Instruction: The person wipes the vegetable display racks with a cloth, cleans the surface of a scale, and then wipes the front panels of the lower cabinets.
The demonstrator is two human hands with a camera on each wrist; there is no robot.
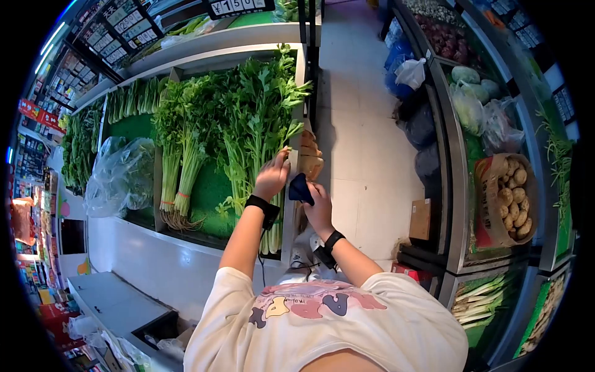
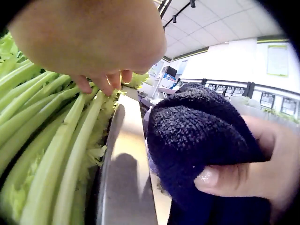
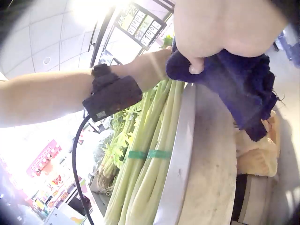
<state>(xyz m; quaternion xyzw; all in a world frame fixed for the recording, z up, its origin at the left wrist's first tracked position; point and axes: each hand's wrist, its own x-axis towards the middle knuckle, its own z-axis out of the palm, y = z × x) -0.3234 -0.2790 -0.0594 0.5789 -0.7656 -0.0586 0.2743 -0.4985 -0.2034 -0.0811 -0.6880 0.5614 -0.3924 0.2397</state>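
In my right hand (image 1: pixel 318 209) a folded dark blue cloth (image 2: pixel 201 126) is gripped, thumb on top, just right of the display bin's metal edge (image 1: pixel 286 239). My left hand (image 1: pixel 271 180) is over that edge, its fingertips down at the celery stalks (image 2: pixel 70 140) and leaves lying along it. The left palm hides its thumb. Leafy celery (image 1: pixel 248 118) fills the bin's right part, and green bands (image 3: pixel 159 153) wrap the stalks in the right wrist view. A wrist camera (image 3: pixel 112 98) with a cable sits on the left wrist.
Bundles of thinner celery with roots (image 1: pixel 180 180) lie further left on green matting, beside a clear plastic bag (image 1: pixel 121 186). Across the tiled aisle (image 1: pixel 359 161), a shelf holds a sack of potatoes (image 1: pixel 513 198) and cabbages (image 1: pixel 468 99). A cardboard box (image 1: pixel 420 218) stands below it.
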